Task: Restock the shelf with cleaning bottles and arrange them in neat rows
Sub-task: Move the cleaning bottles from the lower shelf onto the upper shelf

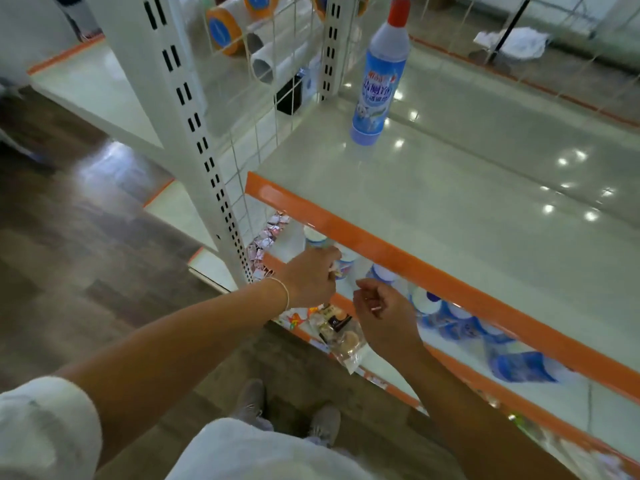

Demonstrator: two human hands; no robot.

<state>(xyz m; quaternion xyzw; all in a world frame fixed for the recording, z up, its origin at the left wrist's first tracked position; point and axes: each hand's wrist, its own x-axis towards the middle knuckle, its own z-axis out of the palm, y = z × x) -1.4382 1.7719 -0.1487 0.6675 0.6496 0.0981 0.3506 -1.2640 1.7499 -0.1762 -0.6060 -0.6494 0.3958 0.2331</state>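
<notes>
Left hand [310, 277] grips a bottle [341, 266] under the upper shelf's orange front edge [398, 258]; right hand [382, 315] hangs beside it, loosely curled, empty.

A white bottle [379, 74] with a red cap and a blue label bearing white characters stands near the back left corner of the pale grey, glossy shelf [467, 209]. The shelf's front edge carries a bright orange strip [398, 251]. Under that edge lie more white-and-blue bottles [457, 327]. The upright post [194, 133] at the left corner is white with black slots, and white wire mesh [277, 98] runs behind it. The floor [86, 237] is dark brown wood grain. A thin white bracelet [282, 291] circles one wrist.
</notes>
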